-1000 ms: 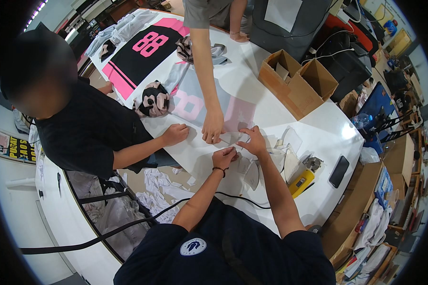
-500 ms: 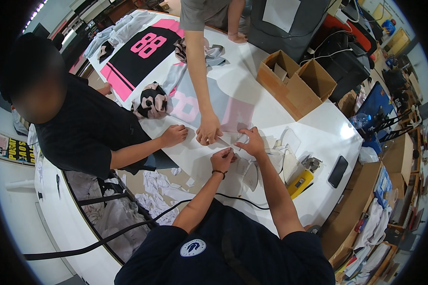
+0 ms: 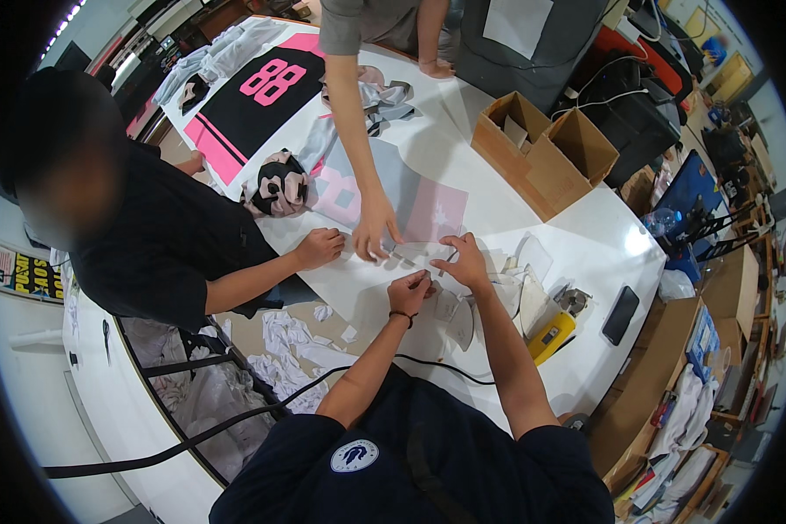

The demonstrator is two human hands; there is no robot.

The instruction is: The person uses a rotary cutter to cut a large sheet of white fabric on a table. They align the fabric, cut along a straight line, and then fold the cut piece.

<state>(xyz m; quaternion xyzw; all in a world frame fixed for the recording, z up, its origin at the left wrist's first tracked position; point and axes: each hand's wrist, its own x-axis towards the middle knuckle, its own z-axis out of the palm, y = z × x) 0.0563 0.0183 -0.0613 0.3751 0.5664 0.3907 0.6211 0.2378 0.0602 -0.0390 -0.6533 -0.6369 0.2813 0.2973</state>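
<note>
Across the white counter (image 3: 603, 249), a grey-shirted co-worker's hand (image 3: 376, 230) has drawn left and away from the person's fingers since half a second ago, and its bunched fingers have opened into a loose downward spread. The thin, whitish, see-through sheet (image 3: 421, 253) now shows more of itself between that hand and the person's own; its outline is faint against the white top. It lies just below the pale grey-and-pink fabric panel (image 3: 402, 196), looking flat and glossy, with short dark or silvery marks near its ends, too small to make out.

The person's right hand (image 3: 465, 259) is at the sheet's right end, thumb and forefinger set wide with a visible gap. The left hand (image 3: 412, 292), below the sheet, has its fingertips drawn narrowly together; I cannot tell whether they pinch anything. Both have stayed nearly in place. A black-shirted co-worker's loosely curled hand (image 3: 320, 248) rests at the counter's left side, likewise unmoved.
</note>
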